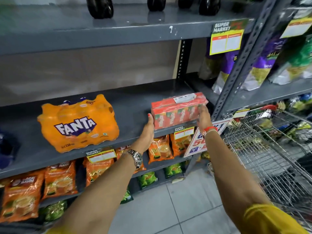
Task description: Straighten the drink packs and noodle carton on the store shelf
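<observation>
A red shrink-wrapped drink pack [179,108] sits at the front right of the grey middle shelf [135,105], turned a little askew. My left hand [149,123] presses its left end and my right hand [203,116] grips its right end. An orange Fanta bottle pack [77,123] lies tilted on the same shelf, well to the left of both hands. A dark blue pack [6,147] shows partly at the far left edge. No noodle carton is recognisable in view.
Dark bottles [101,7] stand on the upper shelf. Orange snack bags [59,179] fill the shelf below. A grey upright post [236,71] and a wire basket rack [270,149] stand right of my right arm. Price tags [226,39] hang from shelf edges.
</observation>
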